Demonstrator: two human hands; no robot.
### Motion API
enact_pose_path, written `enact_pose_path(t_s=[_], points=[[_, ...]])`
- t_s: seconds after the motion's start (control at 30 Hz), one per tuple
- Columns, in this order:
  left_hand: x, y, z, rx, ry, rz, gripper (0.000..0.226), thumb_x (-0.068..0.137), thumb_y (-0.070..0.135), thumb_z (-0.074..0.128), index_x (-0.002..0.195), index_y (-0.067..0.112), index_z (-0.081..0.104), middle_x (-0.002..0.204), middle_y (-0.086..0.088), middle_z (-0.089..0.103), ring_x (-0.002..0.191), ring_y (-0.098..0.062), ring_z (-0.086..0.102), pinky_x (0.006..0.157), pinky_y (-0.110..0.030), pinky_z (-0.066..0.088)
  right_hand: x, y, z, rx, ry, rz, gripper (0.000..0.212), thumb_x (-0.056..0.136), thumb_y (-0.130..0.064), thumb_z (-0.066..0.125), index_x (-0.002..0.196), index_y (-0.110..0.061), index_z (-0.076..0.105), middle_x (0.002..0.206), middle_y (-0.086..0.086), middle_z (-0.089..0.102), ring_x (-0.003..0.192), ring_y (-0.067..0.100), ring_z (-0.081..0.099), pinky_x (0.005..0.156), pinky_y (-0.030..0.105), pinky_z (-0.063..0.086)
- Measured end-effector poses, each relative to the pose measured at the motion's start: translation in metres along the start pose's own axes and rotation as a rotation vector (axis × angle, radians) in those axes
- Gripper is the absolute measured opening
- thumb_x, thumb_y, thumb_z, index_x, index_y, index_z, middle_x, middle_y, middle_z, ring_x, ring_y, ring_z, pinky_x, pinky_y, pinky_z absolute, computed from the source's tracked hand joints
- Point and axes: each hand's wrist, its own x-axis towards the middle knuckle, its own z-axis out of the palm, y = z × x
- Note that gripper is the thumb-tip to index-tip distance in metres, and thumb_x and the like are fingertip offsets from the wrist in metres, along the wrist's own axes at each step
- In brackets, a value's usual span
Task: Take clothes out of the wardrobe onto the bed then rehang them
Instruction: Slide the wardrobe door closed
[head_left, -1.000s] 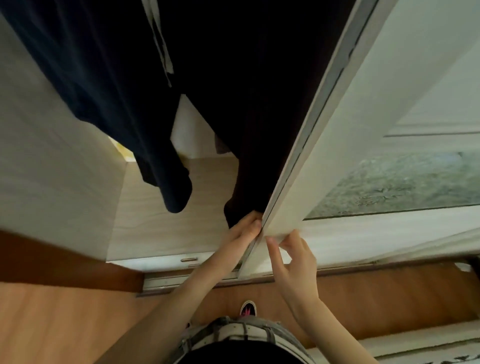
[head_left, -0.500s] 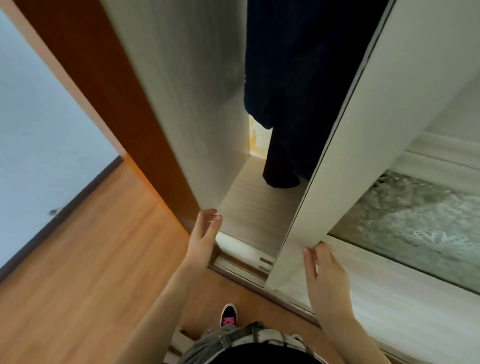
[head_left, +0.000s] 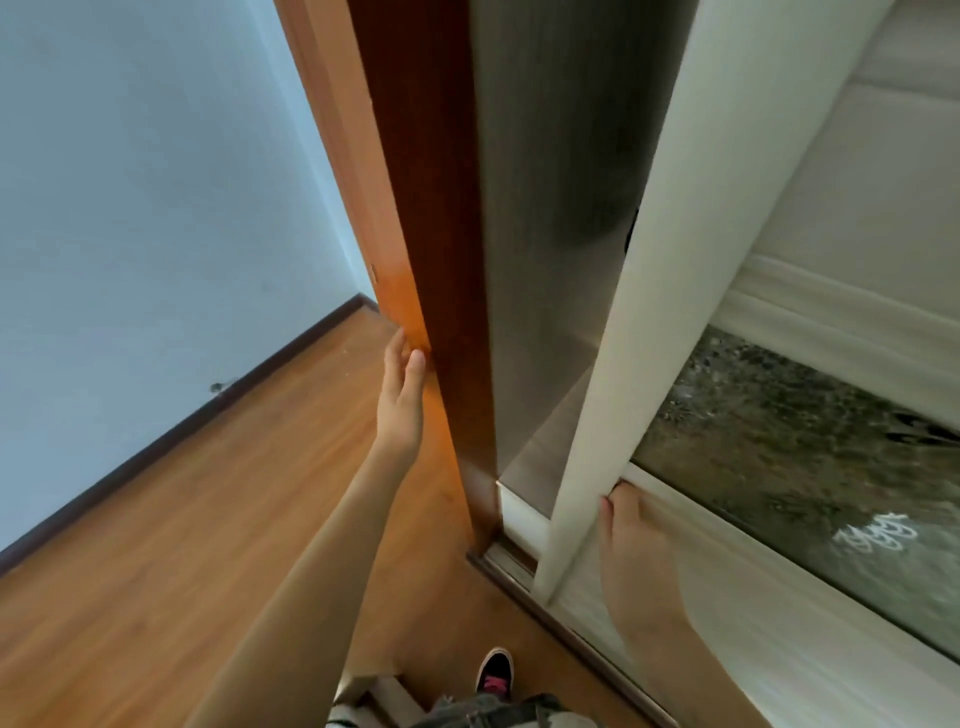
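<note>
At the wardrobe's left end, a person's right hand (head_left: 636, 551) presses flat, fingers together, against the sliding door (head_left: 649, 291), gripping nothing, while the left hand (head_left: 400, 395) rests open, fingers extended, on the brown side panel (head_left: 431, 218). Only a narrow gap remains between door and panel; the task looks near its end, with the door closing. Through the gap, the wardrobe (head_left: 540, 208) shows bare wall and floor; just a dark sliver (head_left: 631, 234) by the door's edge hints at clothes, otherwise hidden. No bed is visible.
</note>
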Motion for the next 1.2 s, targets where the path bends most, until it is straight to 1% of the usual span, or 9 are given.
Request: enact_pose_path(t_s=[0.27, 0.47, 0.67, 0.77, 0.83, 0.97, 1.03, 1.1, 1.2], points=[[0.018, -0.003, -0.009, -0.054, -0.127, -0.098, 0.061, 0.099, 0.045, 0.037, 0.153, 0.028, 0.016, 0.157, 0.011, 0.027, 0.139, -0.007, 0.032, 0.102, -0.021, 0.030, 0.040, -0.048, 0.033, -0.082, 0.091, -0.151, 0.028, 0.072, -0.002, 0.078, 0.081, -0.001, 0.052, 0.051, 0.012, 0.060, 0.038, 0.022, 0.060, 0.030, 0.024, 0.039], [0.024, -0.003, -0.014, -0.027, -0.159, -0.122, 0.065, 0.098, 0.045, 0.039, 0.154, 0.026, 0.011, 0.160, 0.007, 0.021, 0.146, -0.014, 0.023, 0.104, -0.021, 0.024, 0.062, -0.077, 0.049, -0.128, 0.040, -0.196, 0.025, 0.069, -0.003, 0.083, 0.081, 0.003, 0.061, 0.054, 0.012, 0.063, 0.041, 0.018, 0.063, 0.032, 0.021, 0.044], [0.025, 0.000, -0.015, -0.011, -0.170, -0.136, 0.065, 0.098, 0.042, 0.042, 0.154, 0.026, 0.013, 0.155, 0.010, 0.027, 0.136, -0.001, 0.026, 0.102, -0.018, 0.025, 0.079, -0.098, 0.063, -0.212, -0.063, -0.228, 0.029, 0.065, -0.006, 0.086, 0.076, 0.000, 0.060, 0.055, 0.012, 0.064, 0.041, 0.016, 0.064, 0.034, 0.019, 0.046], [0.027, -0.005, -0.016, 0.006, -0.176, -0.147, 0.067, 0.094, 0.051, 0.044, 0.152, 0.031, 0.017, 0.156, 0.010, 0.029, 0.142, -0.009, 0.029, 0.110, -0.024, 0.026, 0.083, -0.103, 0.069, -0.304, -0.125, -0.246, 0.024, 0.070, -0.011, 0.084, 0.079, -0.003, 0.063, 0.061, 0.011, 0.065, 0.044, 0.015, 0.064, 0.038, 0.018, 0.045], [0.028, -0.007, -0.018, 0.037, -0.182, -0.151, 0.075, 0.087, 0.065, 0.047, 0.150, 0.034, 0.023, 0.154, 0.009, 0.036, 0.140, -0.012, 0.035, 0.117, -0.036, 0.028, 0.086, -0.109, 0.071, -0.325, -0.158, -0.243, 0.022, 0.072, -0.013, 0.082, 0.081, -0.004, 0.065, 0.064, 0.010, 0.067, 0.047, 0.014, 0.065, 0.041, 0.018, 0.047], [0.030, -0.013, -0.020, 0.032, -0.199, -0.148, 0.080, 0.080, 0.073, 0.050, 0.148, 0.038, 0.025, 0.152, 0.011, 0.038, 0.139, -0.013, 0.038, 0.115, -0.044, 0.033, 0.091, -0.125, 0.068, -0.199, -0.220, -0.181, 0.031, 0.064, -0.013, 0.088, 0.077, -0.002, 0.062, 0.058, 0.011, 0.067, 0.044, 0.016, 0.066, 0.036, 0.021, 0.050], [0.031, -0.014, -0.022, 0.020, -0.207, -0.151, 0.079, 0.080, 0.073, 0.051, 0.147, 0.038, 0.027, 0.151, 0.010, 0.039, 0.138, -0.015, 0.040, 0.114, -0.046, 0.035, 0.094, -0.130, 0.059, -0.219, -0.241, -0.168, 0.027, 0.078, -0.018, 0.078, 0.089, -0.001, 0.060, 0.073, 0.013, 0.071, 0.059, 0.017, 0.071, 0.047, 0.022, 0.056], [0.031, -0.015, -0.024, 0.015, -0.217, -0.151, 0.080, 0.079, 0.073, 0.051, 0.147, 0.037, 0.028, 0.152, 0.008, 0.039, 0.138, -0.017, 0.040, 0.113, -0.048, 0.036, 0.095, -0.128, 0.048, -0.177, -0.315, -0.180, 0.028, 0.097, -0.023, 0.053, 0.114, -0.001, 0.052, 0.104, 0.014, 0.070, 0.089, 0.021, 0.072, 0.070, 0.025, 0.058], [0.019, 0.008, -0.025, 0.069, -0.203, -0.126, 0.067, 0.087, 0.063, 0.049, 0.146, 0.036, 0.028, 0.147, 0.008, 0.043, 0.134, -0.017, 0.045, 0.105, -0.039, 0.043, 0.090, -0.126, 0.008, -0.001, -0.427, -0.152, 0.037, 0.099, -0.034, 0.044, 0.127, -0.010, 0.052, 0.118, 0.008, 0.065, 0.103, 0.019, 0.066, 0.083, 0.027, 0.055]])
